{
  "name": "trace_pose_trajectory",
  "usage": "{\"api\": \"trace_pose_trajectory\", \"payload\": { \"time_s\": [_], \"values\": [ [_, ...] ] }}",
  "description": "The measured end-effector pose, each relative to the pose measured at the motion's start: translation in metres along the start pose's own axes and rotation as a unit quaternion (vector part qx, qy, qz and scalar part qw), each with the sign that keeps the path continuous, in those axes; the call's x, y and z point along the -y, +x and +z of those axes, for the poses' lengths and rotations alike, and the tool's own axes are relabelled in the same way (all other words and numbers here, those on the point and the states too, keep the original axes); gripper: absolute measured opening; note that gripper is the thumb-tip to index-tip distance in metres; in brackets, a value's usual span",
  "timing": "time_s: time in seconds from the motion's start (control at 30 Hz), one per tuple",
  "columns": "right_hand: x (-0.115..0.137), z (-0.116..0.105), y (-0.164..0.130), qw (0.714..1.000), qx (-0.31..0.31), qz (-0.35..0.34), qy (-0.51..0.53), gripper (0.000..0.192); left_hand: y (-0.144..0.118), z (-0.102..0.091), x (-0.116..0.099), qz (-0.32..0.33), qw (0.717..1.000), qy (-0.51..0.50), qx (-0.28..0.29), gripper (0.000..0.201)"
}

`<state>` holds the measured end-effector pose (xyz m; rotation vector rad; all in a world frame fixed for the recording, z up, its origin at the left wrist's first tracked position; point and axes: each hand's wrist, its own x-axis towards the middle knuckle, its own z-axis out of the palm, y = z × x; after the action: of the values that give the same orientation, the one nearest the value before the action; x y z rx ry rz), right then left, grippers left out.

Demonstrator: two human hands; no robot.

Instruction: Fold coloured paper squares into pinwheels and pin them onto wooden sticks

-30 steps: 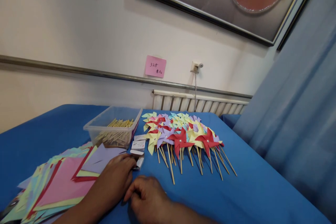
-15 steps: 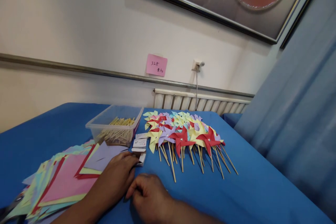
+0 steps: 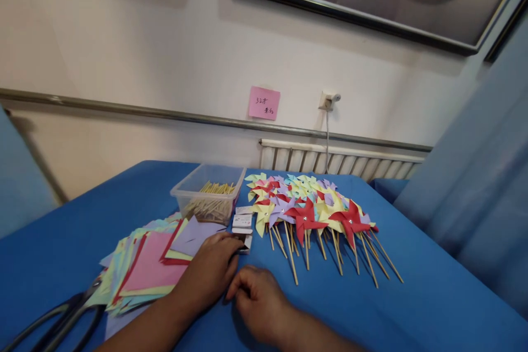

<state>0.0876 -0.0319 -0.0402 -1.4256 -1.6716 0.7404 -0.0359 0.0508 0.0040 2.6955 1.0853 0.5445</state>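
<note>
My left hand lies beside a stack of colored paper squares. Its fingers are bent and held together, the tips at the dark opening of a small white box; what they hold, if anything, is hidden. My right hand rests on the blue cloth just to the right, curled closed, its inside out of sight. A purple paper square with cut slits tops the stack near my left hand. Right of the box lie several finished paper pinwheels on wooden sticks, in red, yellow, purple and light blue.
A clear plastic bin with wooden sticks stands behind the paper. Black-handled scissors lie at the front left, partly against the stack. The blue-covered table reaches toward a radiator; a blue curtain hangs right.
My view has turned left, so everything sits farther right and more of the scissors shows. Both hands keep nearly the same places and poses on the table.
</note>
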Motion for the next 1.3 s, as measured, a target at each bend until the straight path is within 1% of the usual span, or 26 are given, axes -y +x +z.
{"api": "trace_pose_trajectory", "payload": {
  "time_s": [0.1, 0.17, 0.27, 0.4, 0.5, 0.57, 0.63, 0.7, 0.77, 0.83, 0.93, 1.0, 1.2, 1.3],
  "values": [
    [0.000, 0.000, -0.001, 1.000, 0.002, 0.005, 0.001, 0.028, -0.002, -0.006, -0.003, 0.002, 1.000, -0.006, -0.002, 0.026],
    [0.000, 0.000, 0.000, 1.000, 0.005, 0.005, 0.000, 0.029, -0.004, -0.010, -0.003, -0.011, 1.000, 0.000, -0.012, 0.026],
    [0.001, -0.002, 0.000, 1.000, 0.014, 0.003, -0.002, 0.030, -0.006, -0.020, 0.001, -0.055, 0.998, 0.009, -0.042, 0.027],
    [0.001, -0.005, -0.001, 1.000, 0.020, -0.005, -0.007, 0.029, -0.011, -0.040, 0.009, -0.119, 0.992, 0.014, -0.033, 0.026],
    [0.002, -0.007, -0.002, 1.000, 0.022, -0.014, -0.012, 0.029, -0.016, -0.051, 0.019, -0.160, 0.985, 0.048, -0.049, 0.028],
    [0.003, -0.008, -0.003, 0.999, 0.027, -0.019, -0.016, 0.030, -0.020, -0.052, 0.027, -0.151, 0.983, 0.082, -0.060, 0.032],
    [0.005, -0.009, -0.004, 0.999, 0.034, -0.018, -0.024, 0.030, -0.023, -0.050, 0.034, -0.121, 0.985, 0.106, -0.066, 0.047],
    [0.006, -0.009, -0.004, 0.999, 0.037, -0.015, -0.030, 0.031, -0.025, -0.046, 0.038, -0.104, 0.987, 0.116, -0.046, 0.055],
    [0.008, -0.010, -0.005, 0.999, 0.036, -0.019, -0.028, 0.031, -0.026, -0.043, 0.039, -0.096, 0.987, 0.123, -0.021, 0.054],
    [0.008, -0.011, -0.005, 0.999, 0.035, -0.020, -0.028, 0.031, -0.026, -0.042, 0.040, -0.094, 0.988, 0.126, -0.006, 0.047],
    [0.009, -0.011, -0.005, 0.998, 0.042, -0.014, -0.037, 0.031, -0.024, -0.043, 0.044, -0.098, 0.989, 0.111, 0.000, 0.037],
    [0.009, -0.012, -0.005, 0.998, 0.044, -0.011, -0.040, 0.031, -0.023, -0.043, 0.047, -0.101, 0.990, 0.099, 0.000, 0.033],
    [0.007, -0.010, -0.007, 0.998, 0.039, -0.018, -0.037, 0.029, -0.025, -0.042, 0.053, -0.101, 0.989, 0.107, -0.001, 0.045],
    [0.005, -0.009, -0.008, 0.998, 0.039, -0.021, -0.034, 0.029, -0.025, -0.042, 0.057, -0.099, 0.990, 0.105, 0.016, 0.042]
  ]
}}
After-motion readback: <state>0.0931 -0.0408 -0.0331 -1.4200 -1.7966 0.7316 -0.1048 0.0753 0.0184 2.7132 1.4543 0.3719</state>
